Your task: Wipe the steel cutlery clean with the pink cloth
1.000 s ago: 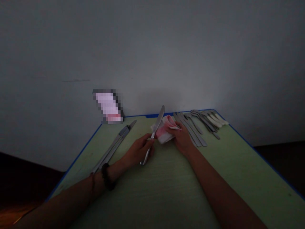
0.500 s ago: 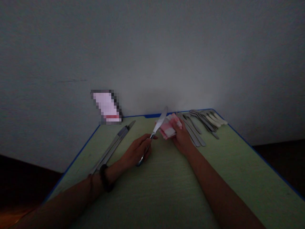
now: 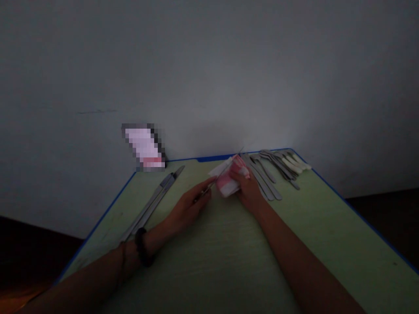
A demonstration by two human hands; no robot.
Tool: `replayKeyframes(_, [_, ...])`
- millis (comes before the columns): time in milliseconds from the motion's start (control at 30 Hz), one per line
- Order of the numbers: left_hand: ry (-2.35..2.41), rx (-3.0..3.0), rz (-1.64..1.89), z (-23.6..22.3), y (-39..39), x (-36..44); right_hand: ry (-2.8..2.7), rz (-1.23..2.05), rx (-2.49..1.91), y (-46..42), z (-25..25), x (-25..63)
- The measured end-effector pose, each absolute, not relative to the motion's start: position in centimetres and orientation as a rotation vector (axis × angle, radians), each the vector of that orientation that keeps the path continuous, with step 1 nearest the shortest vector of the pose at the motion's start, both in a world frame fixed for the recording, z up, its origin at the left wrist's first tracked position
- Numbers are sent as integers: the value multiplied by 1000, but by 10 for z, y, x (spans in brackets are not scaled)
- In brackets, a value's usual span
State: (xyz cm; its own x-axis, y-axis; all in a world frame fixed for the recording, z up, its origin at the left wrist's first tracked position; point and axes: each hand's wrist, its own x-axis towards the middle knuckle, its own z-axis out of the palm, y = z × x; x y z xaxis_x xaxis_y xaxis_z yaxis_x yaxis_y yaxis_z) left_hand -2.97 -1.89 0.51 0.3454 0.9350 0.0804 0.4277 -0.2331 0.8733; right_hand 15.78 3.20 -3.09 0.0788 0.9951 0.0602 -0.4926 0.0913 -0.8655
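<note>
My left hand [image 3: 191, 200] is closed round the handle of a table knife [image 3: 206, 190]. The knife's blade runs up and to the right against a pink and white cloth [image 3: 228, 181], and only its edge and tip show. My right hand [image 3: 248, 188] grips this folded cloth, thumb on top, beside the blade. Just right of the cloth lie several pieces of cutlery [image 3: 266, 187], long-handled and metallic, on the green table.
The green table [image 3: 209, 270] has a blue rim and stands against a grey wall. More cutlery [image 3: 281, 165], some with pale handles [image 3: 296, 163], lies at the back right. Long metal tongs or knives [image 3: 153, 205] lie at left. A blurred-out upright device [image 3: 144, 146] stands at the back left.
The knife has turned so its blade shows edge-on and lies against the cloth. The cloth now spreads to both sides of the blade. The left hand has rolled over the handle.
</note>
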Motion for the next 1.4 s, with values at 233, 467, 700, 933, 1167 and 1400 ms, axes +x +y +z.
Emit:
replayKeyframes(233, [1225,2089,810,5,-15,-31,-775,1501,-681,27,-21,160])
replayKeyframes(467, [1201,2176,882,0,-15,-32,-528,1470,-694,31,-18,160])
replayKeyframes(700, [1222,2263,834,-2,-14,-31,-370,1597,-500,24,-5,164])
replayKeyframes(933, [1372,1948,685,5,-15,-31,-640,1693,-417,19,-8,162])
replayKeyframes(1167, [1426,1865,705,10,-12,-30,-679,1670,-527,25,-19,160])
replayKeyframes(1400, [1275,1716,764,5,-9,-32,-590,1709,-420,27,-20,169])
